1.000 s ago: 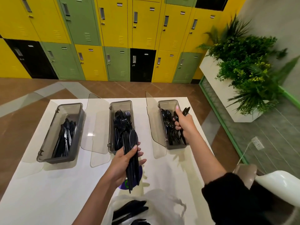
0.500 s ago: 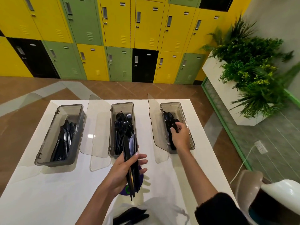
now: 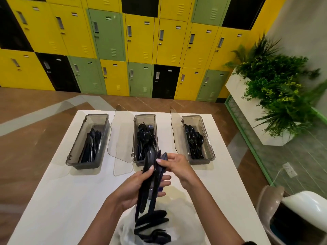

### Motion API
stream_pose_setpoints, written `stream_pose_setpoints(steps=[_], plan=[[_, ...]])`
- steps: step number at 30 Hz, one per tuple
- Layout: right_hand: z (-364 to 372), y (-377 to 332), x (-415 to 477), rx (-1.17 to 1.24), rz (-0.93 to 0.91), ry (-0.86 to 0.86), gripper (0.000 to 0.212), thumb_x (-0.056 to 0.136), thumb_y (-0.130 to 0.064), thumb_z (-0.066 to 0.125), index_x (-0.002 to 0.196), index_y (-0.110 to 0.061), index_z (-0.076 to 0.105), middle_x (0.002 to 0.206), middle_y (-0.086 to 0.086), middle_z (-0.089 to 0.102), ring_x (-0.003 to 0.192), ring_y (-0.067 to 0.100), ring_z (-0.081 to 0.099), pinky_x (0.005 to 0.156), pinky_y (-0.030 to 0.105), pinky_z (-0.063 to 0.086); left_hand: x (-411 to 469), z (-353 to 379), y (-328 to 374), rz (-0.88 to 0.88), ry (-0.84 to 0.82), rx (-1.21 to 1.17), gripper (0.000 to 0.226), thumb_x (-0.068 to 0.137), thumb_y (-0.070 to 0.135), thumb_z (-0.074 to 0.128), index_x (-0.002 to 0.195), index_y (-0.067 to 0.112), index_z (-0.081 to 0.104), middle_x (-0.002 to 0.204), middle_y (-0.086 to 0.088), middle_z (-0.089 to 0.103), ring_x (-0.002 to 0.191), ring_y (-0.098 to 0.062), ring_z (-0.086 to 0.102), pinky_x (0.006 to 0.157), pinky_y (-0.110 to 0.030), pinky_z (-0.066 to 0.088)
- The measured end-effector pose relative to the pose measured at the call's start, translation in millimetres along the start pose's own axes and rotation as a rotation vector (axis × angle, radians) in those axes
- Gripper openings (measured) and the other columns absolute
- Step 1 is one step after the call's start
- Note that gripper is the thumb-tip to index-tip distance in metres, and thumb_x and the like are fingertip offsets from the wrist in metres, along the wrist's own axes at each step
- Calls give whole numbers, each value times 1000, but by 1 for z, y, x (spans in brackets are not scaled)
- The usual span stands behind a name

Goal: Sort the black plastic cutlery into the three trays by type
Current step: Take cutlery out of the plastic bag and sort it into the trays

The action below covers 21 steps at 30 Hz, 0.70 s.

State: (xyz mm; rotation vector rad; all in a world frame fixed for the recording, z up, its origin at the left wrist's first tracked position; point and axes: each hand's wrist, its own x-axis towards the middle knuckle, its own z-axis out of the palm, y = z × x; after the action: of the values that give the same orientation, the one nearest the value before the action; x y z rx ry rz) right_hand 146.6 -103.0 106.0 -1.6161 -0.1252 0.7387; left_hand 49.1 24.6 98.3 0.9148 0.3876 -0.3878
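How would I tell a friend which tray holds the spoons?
Find the white table before the yellow and green lockers; three grey trays stand in a row across it. The spoon tray is the end one nearest the leafy planter. Only it shows rounded bowls, not forks or knives.

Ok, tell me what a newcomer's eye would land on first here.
The wall of yellow, green and black lockers fills the back. Nearer, on the white table, three grey trays stand in a row holding black cutlery. In front of the middle one, the left hand grips a bundle of the same cutlery while the right hand pinches its top.
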Motion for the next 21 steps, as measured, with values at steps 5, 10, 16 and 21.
stream_pose_setpoints(steps=[5,10,16,21], plan=[[18,1,2,-64,49,116,20,70,-10,83,82,-8,66,74,6,71,60,12,67,56,20,52,-16,-7,-7,-19,70,-21,46,100,34,36,121,0,60,121,-22,64,111,-32,63,92,-50,52],[38,5,5,-104,34,149,21,66,-19,87,75,-13,69,80,11,75,72,22,72,77,36,60,-35,-22,-7,39,79,-61,33,98,11,44,127,-2,52,120,-23,64,109,-35,64,90,-56,51],[73,6,13,-94,-22,135,13,77,-26,78,79,-15,72,81,7,76,78,24,72,82,37,56,-54,-45,1,54,91,-60,31,99,13,43,125,-2,53,118,-25,64,109,-34,65,82,-52,56],[112,5,22,-83,61,-83,28,89,-29,65,104,-6,70,97,11,74,78,16,68,73,23,53,-65,-73,9,62,87,-106,32,100,10,39,125,-6,52,118,-27,63,111,-35,63,90,-57,51]])
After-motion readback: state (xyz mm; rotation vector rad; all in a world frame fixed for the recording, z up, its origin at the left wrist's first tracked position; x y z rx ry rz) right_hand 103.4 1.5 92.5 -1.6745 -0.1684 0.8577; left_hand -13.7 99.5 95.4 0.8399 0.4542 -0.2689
